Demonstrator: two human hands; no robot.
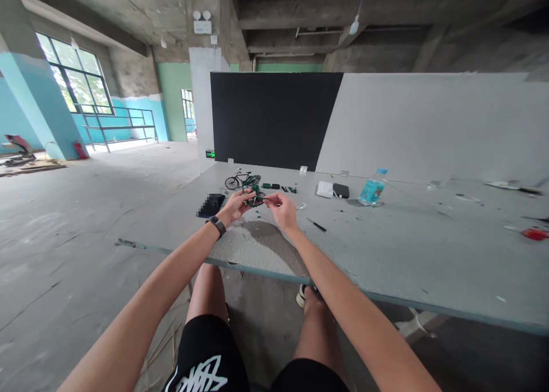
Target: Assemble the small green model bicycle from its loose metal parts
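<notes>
Above the grey table, my left hand (pixel 235 206) grips a small green and black model part with a wheel (pixel 256 199). The fingers of my right hand (pixel 282 208) are pinched together at the right side of that part; whatever lies between them is too small to name. Just behind my hands stands a miniature bicycle (pixel 242 179) with black wheels. Small green and black pieces (pixel 275 186) lie in a row to its right. A dark phone-like object (pixel 211 205) rests beside my left wrist, partly blurred out.
On the table (pixel 369 255) are a thin black tool (pixel 316 225), a white case (pixel 325 190), a black case (pixel 341 191) and a water bottle (pixel 373 188). Red-handled pliers (pixel 534 234) lie far right. A black and white panel (pixel 274 120) stands behind.
</notes>
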